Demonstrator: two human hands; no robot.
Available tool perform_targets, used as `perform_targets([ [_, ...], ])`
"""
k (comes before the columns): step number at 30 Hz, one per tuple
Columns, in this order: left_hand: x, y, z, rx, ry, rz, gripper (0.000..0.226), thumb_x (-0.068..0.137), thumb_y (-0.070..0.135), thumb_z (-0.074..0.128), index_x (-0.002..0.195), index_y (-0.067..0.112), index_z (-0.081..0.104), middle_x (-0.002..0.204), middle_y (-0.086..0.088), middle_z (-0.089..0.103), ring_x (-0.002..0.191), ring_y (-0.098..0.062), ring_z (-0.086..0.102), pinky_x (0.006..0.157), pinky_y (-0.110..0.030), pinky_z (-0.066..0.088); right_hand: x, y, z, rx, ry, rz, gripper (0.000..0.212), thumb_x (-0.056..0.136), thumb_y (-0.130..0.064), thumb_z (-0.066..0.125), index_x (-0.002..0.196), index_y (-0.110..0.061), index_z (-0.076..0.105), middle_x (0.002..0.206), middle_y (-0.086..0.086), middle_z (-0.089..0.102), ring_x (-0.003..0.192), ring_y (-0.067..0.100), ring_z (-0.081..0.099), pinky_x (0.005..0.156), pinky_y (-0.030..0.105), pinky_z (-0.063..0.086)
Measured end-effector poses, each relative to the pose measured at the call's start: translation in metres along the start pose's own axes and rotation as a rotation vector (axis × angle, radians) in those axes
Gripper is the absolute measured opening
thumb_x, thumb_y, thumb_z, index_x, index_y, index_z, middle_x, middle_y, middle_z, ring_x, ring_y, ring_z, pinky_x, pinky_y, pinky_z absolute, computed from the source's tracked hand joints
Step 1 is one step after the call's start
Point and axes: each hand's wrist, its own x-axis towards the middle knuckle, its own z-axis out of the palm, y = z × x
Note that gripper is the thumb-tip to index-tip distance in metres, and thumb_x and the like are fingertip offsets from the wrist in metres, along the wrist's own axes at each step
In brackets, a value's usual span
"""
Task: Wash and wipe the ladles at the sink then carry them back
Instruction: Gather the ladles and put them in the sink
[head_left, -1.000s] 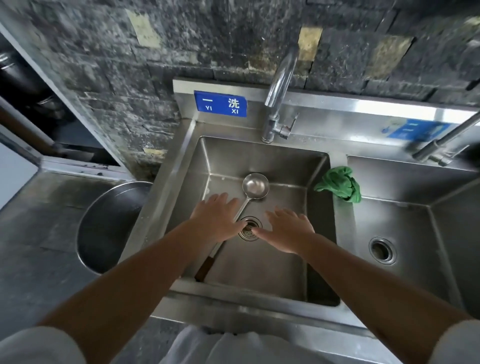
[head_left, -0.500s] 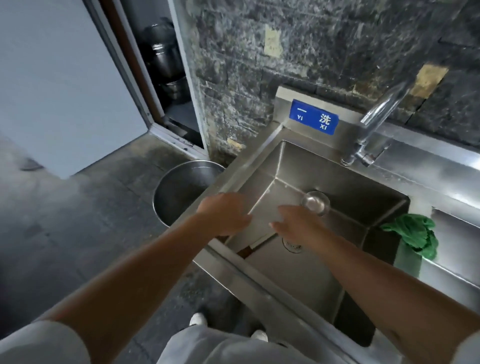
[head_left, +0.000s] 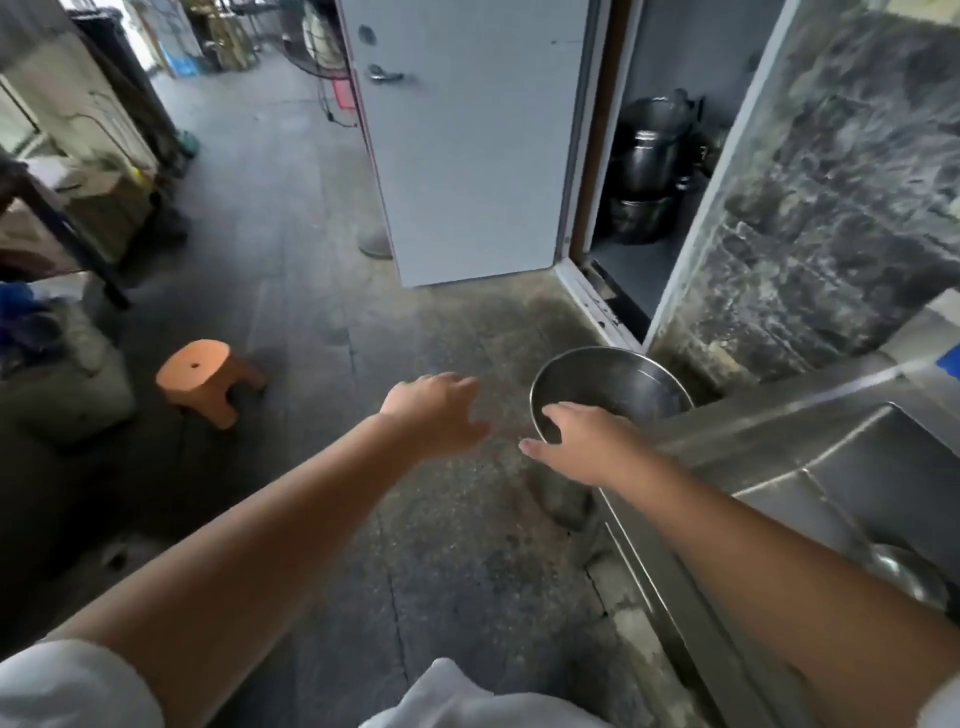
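The concrete floor (head_left: 322, 249) fills most of the view, with a pale door (head_left: 467, 156) ahead and the steel sink (head_left: 769, 452) cut off at the right edge. A round metal basin (head_left: 623, 379) stands on the floor just beside the sink, an orange stool (head_left: 200, 371) well apart. The left hand (head_left: 434, 415) and right hand (head_left: 587, 441) hang forward, fingers loosely spread, holding nothing. The ladle (head_left: 904, 571) lies in the sink, only its blurred bowl visible. Judging by this, washing is not begun; perhaps more ladles must be fetched.
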Motion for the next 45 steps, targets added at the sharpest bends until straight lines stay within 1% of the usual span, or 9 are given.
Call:
perform_targets([
  [4,-0.056,-0.095,0.009,-0.087,-0.040,-0.167,0.063,0.086,0.061,0.049,0.141,0.034,0.041,0.142,0.006,0.050,0.129,-0.022,0.051,0.099,-0.041,0.047,0.019,-0.107,0.008,-0.072,-0.047,-0.160,0.077,0.088,-0.075,0.036,0.149,-0.029,0.036,0.157,-0.007,0.036,0.140,0.020,0.039,0.109,0.042,0.038],
  [11,-0.177,-0.241,0.029,-0.215,0.004,-0.462,0.058,0.084,0.064,0.046,0.128,0.028,0.050,0.131,0.002,0.055,0.123,-0.024,0.054,0.094,-0.042,0.048,0.037,-0.286,0.043,-0.198,-0.090,-0.449,0.077,0.088,-0.077,0.029,0.150,-0.031,0.035,0.158,-0.009,0.033,0.141,0.020,0.038,0.110,0.043,0.037],
  [17,-0.294,-0.330,0.048,-0.281,0.016,-0.746,0.063,0.090,0.061,0.046,0.142,0.025,0.043,0.139,0.003,0.051,0.125,-0.024,0.053,0.095,-0.044,0.050,0.030,-0.434,0.082,-0.309,-0.174,-0.723,0.076,0.089,-0.076,0.028,0.150,-0.031,0.035,0.158,-0.008,0.033,0.140,0.021,0.039,0.107,0.047,0.039],
  [23,-0.385,-0.383,0.077,-0.363,0.034,-1.031,0.060,0.091,0.060,0.043,0.143,0.028,0.041,0.140,0.005,0.050,0.124,-0.022,0.053,0.093,-0.043,0.049,0.019,-0.559,0.127,-0.402,-0.235,-0.965,0.073,0.091,-0.072,0.031,0.151,-0.030,0.035,0.158,-0.007,0.033,0.140,0.022,0.040,0.108,0.046,0.039],
  [29,-0.466,-0.438,0.092,-0.468,0.053,-1.285,0.061,0.095,0.053,0.044,0.150,0.029,0.033,0.149,0.006,0.042,0.133,-0.020,0.046,0.098,-0.041,0.047,0.006,-0.687,0.181,-0.469,-0.323,-1.220,0.070,0.093,-0.068,0.036,0.150,-0.029,0.036,0.156,-0.007,0.037,0.138,0.021,0.043,0.106,0.043,0.040],
  [31,-0.482,-0.453,0.092,-0.482,0.069,-1.339,0.061,0.095,0.052,0.045,0.150,0.029,0.032,0.151,0.006,0.041,0.136,-0.020,0.043,0.101,-0.041,0.045,0.002,-0.716,0.190,-0.475,-0.343,-1.260,0.067,0.094,-0.065,0.038,0.149,-0.027,0.038,0.152,-0.005,0.043,0.134,0.021,0.046,0.104,0.042,0.042],
  [36,-0.532,-0.490,0.094,-0.538,0.151,-1.592,0.062,0.095,0.052,0.046,0.151,0.028,0.032,0.150,0.004,0.042,0.136,-0.021,0.043,0.103,-0.041,0.045,-0.015,-0.812,0.214,-0.533,-0.397,-1.503,0.059,0.095,-0.060,0.042,0.141,-0.024,0.048,0.141,-0.004,0.054,0.126,0.021,0.053,0.099,0.042,0.047],
  [40,-0.562,-0.506,0.100,-0.602,0.198,-1.750,0.063,0.095,0.052,0.047,0.151,0.028,0.032,0.151,0.002,0.042,0.135,-0.021,0.044,0.104,-0.042,0.044,-0.035,-0.877,0.231,-0.608,-0.413,-1.653,0.060,0.095,-0.060,0.042,0.143,-0.025,0.045,0.143,-0.003,0.053,0.127,0.022,0.053,0.097,0.041,0.049],
  [45,-0.598,-0.517,0.114,-0.673,0.210,-1.873,0.063,0.094,0.052,0.048,0.150,0.028,0.033,0.151,0.002,0.043,0.134,-0.021,0.045,0.104,-0.043,0.045,-0.070,-0.926,0.252,-0.704,-0.405,-1.791,0.057,0.094,-0.059,0.043,0.141,-0.026,0.047,0.138,-0.001,0.056,0.121,0.024,0.056,0.087,0.041,0.050],
])
